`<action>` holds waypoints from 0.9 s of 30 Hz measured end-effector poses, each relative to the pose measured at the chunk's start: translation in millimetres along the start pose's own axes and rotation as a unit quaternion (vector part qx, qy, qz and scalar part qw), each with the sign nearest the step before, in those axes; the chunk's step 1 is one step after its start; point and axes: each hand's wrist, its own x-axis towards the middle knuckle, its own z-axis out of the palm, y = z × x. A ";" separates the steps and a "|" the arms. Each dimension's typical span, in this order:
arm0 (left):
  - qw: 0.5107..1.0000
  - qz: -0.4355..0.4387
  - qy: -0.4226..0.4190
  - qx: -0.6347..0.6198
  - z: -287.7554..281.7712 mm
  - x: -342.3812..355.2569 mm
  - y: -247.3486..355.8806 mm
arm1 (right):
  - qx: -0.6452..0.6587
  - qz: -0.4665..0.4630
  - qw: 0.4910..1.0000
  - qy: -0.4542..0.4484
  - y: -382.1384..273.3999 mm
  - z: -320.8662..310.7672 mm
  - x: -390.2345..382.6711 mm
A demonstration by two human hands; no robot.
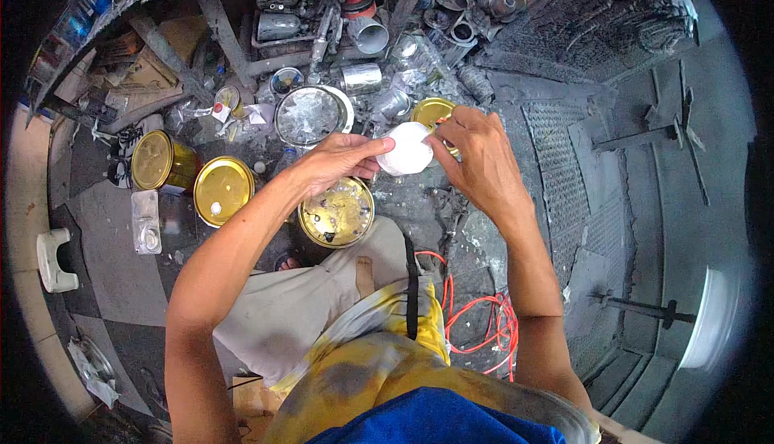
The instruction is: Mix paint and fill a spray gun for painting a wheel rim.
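In front of me my left hand (347,158) grips a small white round thing (405,150), shaped like a shallow cup or disc, by its left side. My right hand (477,151) is closed at its right edge, thumb and bent fingers pinched there; the fingertips are partly hidden. Just beyond the right fingers lies a gold round lid or can top (431,111), partly covered by the hand. Below the white thing stands a gold-topped can (337,216) with grey stains, close to my left wrist and knee.
Two more gold-topped cans (223,190) (153,159) stand at left, near a white stool (56,260). A stained pail (310,116) stands beyond my hands, before cluttered cans. A red hose (492,323) coils by my right forearm. A dark rough panel (592,20) leans at far right.
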 end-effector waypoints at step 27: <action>0.998 -0.051 0.041 -0.016 -4.5 -9.1 1.4 | 0.075 -0.021 0.996 0.054 1.8 12.7 -6.9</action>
